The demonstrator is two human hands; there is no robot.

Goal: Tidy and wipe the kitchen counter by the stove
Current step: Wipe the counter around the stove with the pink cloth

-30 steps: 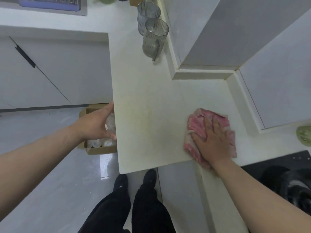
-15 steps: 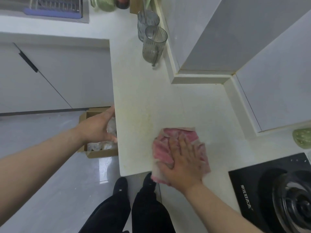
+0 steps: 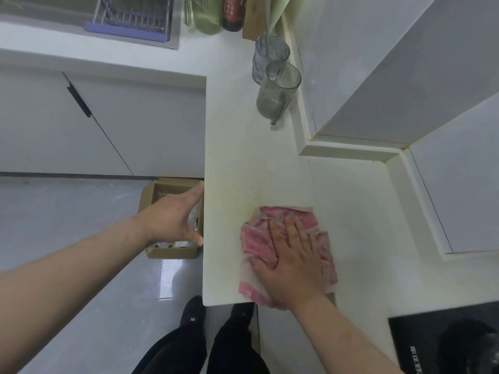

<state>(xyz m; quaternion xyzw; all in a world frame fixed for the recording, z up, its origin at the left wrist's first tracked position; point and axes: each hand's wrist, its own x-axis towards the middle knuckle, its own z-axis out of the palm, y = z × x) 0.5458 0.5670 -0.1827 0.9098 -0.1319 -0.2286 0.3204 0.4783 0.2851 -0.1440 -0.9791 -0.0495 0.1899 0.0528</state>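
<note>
A pink and white cloth (image 3: pixel 259 238) lies flat on the white counter (image 3: pixel 243 171) near its front edge. My right hand (image 3: pixel 290 261) presses palm-down on the cloth, fingers spread and pointing away from me. My left hand (image 3: pixel 175 218) hangs open beside the counter's left edge, fingers apart, holding nothing, above a cardboard box (image 3: pixel 149 194) on the floor. The counter shows faint yellowish staining ahead of the cloth.
Two grey ribbed glasses (image 3: pixel 278 87) stand at the back by the wall. Bottles (image 3: pixel 206 14) and a dish rack (image 3: pixel 132 17) sit further back. The black stove (image 3: pixel 442 344) is at the lower right. My feet (image 3: pixel 216 311) are below the counter edge.
My right hand slid the cloth from the right side of the counter leftward to the front edge, then slightly back right and forward. The left hand stayed by the counter edge.
</note>
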